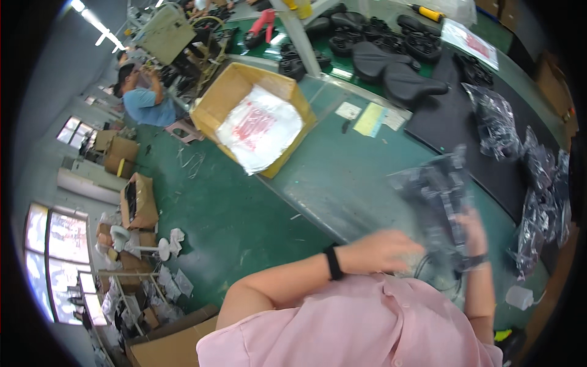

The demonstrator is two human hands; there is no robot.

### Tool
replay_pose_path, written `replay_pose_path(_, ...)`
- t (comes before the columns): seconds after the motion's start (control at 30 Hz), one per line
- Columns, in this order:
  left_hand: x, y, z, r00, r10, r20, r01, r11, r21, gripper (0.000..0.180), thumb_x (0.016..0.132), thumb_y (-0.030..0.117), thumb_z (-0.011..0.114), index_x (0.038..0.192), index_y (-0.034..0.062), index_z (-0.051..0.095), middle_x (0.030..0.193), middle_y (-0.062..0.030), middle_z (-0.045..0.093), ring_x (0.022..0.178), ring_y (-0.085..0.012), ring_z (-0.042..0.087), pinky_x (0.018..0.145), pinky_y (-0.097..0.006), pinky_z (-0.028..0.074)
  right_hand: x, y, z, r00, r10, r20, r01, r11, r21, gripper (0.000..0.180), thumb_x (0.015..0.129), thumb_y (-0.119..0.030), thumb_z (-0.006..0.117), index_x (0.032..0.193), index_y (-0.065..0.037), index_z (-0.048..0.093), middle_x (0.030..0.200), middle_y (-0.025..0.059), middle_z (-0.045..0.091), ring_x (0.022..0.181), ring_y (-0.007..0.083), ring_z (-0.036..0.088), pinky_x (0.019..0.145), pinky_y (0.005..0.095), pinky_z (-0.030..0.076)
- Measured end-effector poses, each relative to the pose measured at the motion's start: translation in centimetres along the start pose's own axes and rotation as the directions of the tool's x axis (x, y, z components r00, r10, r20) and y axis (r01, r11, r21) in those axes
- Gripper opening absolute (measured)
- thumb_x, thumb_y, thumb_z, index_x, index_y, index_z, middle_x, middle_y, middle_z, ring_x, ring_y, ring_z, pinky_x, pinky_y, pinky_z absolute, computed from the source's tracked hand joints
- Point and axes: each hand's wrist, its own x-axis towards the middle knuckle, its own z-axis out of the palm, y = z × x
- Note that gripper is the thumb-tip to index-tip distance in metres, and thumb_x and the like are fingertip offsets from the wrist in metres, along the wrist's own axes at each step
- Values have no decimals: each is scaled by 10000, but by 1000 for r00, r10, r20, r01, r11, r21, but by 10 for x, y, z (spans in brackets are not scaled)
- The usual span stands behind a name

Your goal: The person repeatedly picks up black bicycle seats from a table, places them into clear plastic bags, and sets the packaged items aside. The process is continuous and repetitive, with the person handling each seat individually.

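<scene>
A clear plastic bag [435, 199] with something dark inside is over the green table in front of me, blurred by motion. My right hand [471, 229] is closed on the bag's right side. What the dark item inside is, I cannot make out. Just left of the bag's lower end is my left hand [388, 249], with a black band on its wrist. Its fingers are smeared by motion, and whether they touch the bag does not show. Thin black cable loops [449, 287] lie close to my body, between the two arms.
Bagged dark parts [492, 122] lie along the right on a black mat [449, 125]. Black bicycle saddles [406, 85] sit at the back. A yellow box [208, 113] holding white plastic bags [263, 131] stands at the table's left edge. Another person [143, 101] sits far left.
</scene>
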Motion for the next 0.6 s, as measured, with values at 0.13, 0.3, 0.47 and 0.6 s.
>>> replay_pose_path(0.13,-108,-70,-109,880,-225,-418,414,795,443,467,811,277,673,1234,105,574,1205,-147,575,1130,-332,508,985,-415,397,60,-21,-156,917,-399,-29,388,904,-178,302,924,-213,484,1098,-11,627,1216,99,572,1146,215,513,1026,335,354)
replay_pose_path(0.3,-186,-163,-224,696,-350,-627,718,358,598,626,765,329,715,1323,165,487,1326,-137,495,1266,-329,412,1072,-537,287,146,-72,-298,762,-403,-506,621,677,396,460,995,-173,422,1437,-76,344,1429,149,401,1286,287,437,1074,375,385)
replay_pose_path(0.47,-237,-191,-278,723,-597,-348,656,436,616,536,741,347,745,1213,130,616,1197,-96,608,1183,-269,505,1013,-458,362,147,-43,-73,872,-354,-337,450,851,271,426,974,-285,476,1325,-43,487,1194,133,588,999,177,601,826,282,491)
replay_pose_path(0.6,-243,-224,-298,863,-443,-241,505,765,399,380,777,266,709,1076,36,666,965,-165,663,940,-332,606,840,-380,473,73,-34,175,930,-236,-282,242,970,-14,318,916,-224,569,1168,-32,597,916,80,651,727,130,635,649,245,513)
